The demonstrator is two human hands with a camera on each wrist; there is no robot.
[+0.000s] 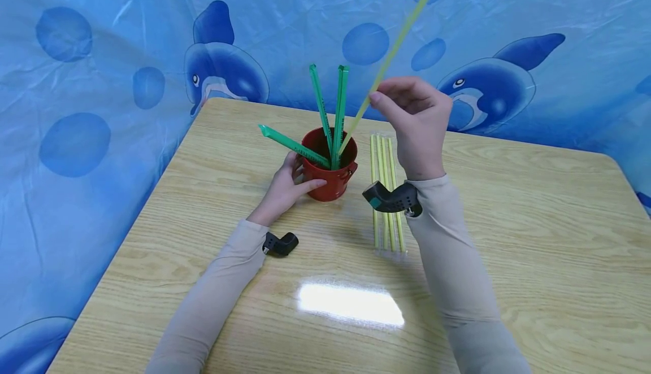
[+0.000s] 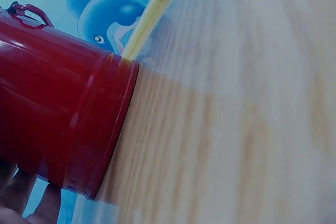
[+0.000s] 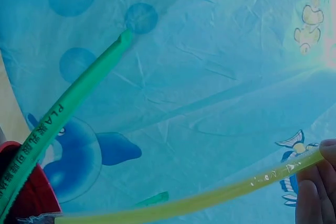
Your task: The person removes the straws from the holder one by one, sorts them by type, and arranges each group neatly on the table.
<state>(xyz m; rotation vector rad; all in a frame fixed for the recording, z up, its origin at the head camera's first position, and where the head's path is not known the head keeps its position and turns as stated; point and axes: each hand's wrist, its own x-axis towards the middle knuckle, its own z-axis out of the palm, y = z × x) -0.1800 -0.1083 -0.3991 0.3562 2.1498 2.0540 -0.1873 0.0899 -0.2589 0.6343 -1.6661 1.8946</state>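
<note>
A small red metal bucket (image 1: 329,187) stands on the table, and my left hand (image 1: 287,190) holds it from the left with the thumb along its front. Several green paper-wrapped straws (image 1: 320,100) lean in it, one tilted far out to the left. My right hand (image 1: 419,120) is raised at the bucket's right and pinches a long yellow straw (image 1: 402,38) in clear film. The straw slants down, its lower end inside the bucket's rim. In the right wrist view the yellow straw (image 3: 199,203) runs from the fingers to the red rim (image 3: 37,192).
More yellow straws (image 1: 383,227) in clear wrapping lie side by side on the wooden table (image 1: 534,249), right of the bucket and partly behind the right wrist's camera. A blue dolphin-print sheet (image 1: 305,12) hangs behind the table.
</note>
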